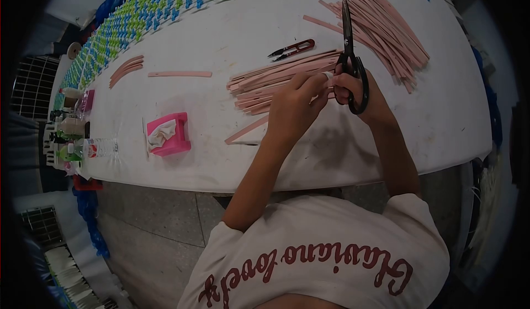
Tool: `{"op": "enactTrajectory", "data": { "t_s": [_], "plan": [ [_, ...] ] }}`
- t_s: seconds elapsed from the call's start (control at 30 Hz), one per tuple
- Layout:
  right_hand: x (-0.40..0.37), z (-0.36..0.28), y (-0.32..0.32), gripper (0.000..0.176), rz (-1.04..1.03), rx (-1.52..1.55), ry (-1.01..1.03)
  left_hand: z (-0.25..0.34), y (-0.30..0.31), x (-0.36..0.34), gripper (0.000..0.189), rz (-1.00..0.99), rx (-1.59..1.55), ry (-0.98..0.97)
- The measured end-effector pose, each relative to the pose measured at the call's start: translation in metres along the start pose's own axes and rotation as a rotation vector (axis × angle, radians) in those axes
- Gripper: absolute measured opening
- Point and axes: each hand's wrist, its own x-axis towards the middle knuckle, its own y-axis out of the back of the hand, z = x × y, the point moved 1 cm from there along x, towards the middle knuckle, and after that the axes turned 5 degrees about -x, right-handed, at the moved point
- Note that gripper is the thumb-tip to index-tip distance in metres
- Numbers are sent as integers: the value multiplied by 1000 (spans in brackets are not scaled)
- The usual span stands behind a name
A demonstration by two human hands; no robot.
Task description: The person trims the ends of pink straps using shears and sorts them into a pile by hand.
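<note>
My right hand point(356, 91) is closed around the black handles of a pair of scissors point(347, 30), whose blades point away from me. The fingers of my left hand point(295, 107) are pinched together, close against my right fingertips. Between the two hands shows a small white piece point(329, 75), partly hidden by the fingers. Just beyond my left hand lies a bundle of flat pink strips point(259, 77), with one loose pink strip point(245, 130) beside my left wrist. Red-handled thread snips point(298, 47) rest behind the bundle.
A larger heap of pink strips point(381, 30) lies at the far right. Short curved strips point(127, 69) and a single strip point(179, 74) lie leftward. A pink tissue box point(179, 139) and plastic bottle point(102, 148) stand left. Rows of blue and green clips point(149, 16) cover the far-left table.
</note>
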Motion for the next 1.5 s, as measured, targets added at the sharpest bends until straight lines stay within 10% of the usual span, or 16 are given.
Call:
{"op": "enactTrajectory", "data": {
  "t_s": [1.5],
  "plan": [
    [5, 2, 15, 14, 99, 36, -6, -12, 5, -5, 29, 68, -14, -74]
  ]
}}
